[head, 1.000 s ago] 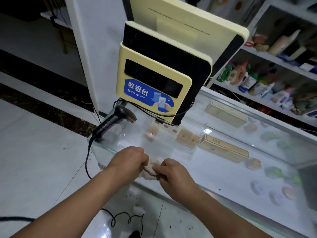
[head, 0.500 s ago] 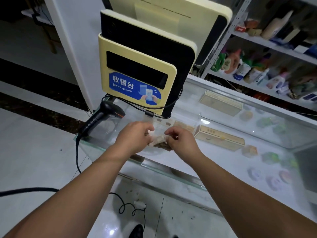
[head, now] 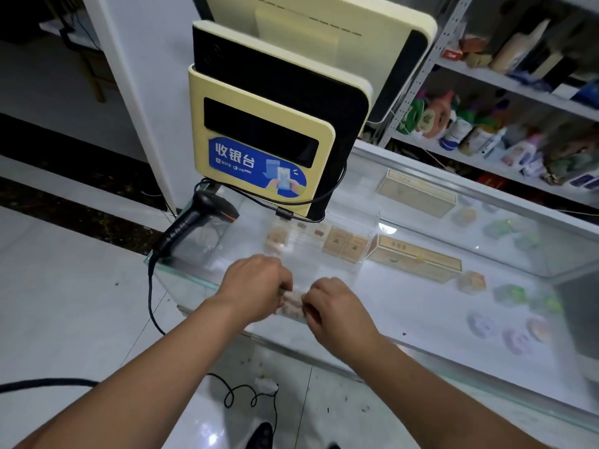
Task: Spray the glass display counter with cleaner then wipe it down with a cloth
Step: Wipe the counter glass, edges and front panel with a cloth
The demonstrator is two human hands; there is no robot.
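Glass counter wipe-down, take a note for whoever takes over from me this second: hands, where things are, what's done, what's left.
Left hand: grips one end of the cloth.
Right hand: pinches the other end.
Cloth: bunched between both hands, over the front edge of the glass counter, near its left corner.
Barcode scanner lies on that corner, in front of the payment terminal; wipe round them.
Done: no spray bottle in view; whether the glass was sprayed cannot be told.
Left: spread the cloth and wipe the top.

Beige cloth (head: 293, 304); yellow terminal (head: 259, 131); black scanner (head: 197, 218).
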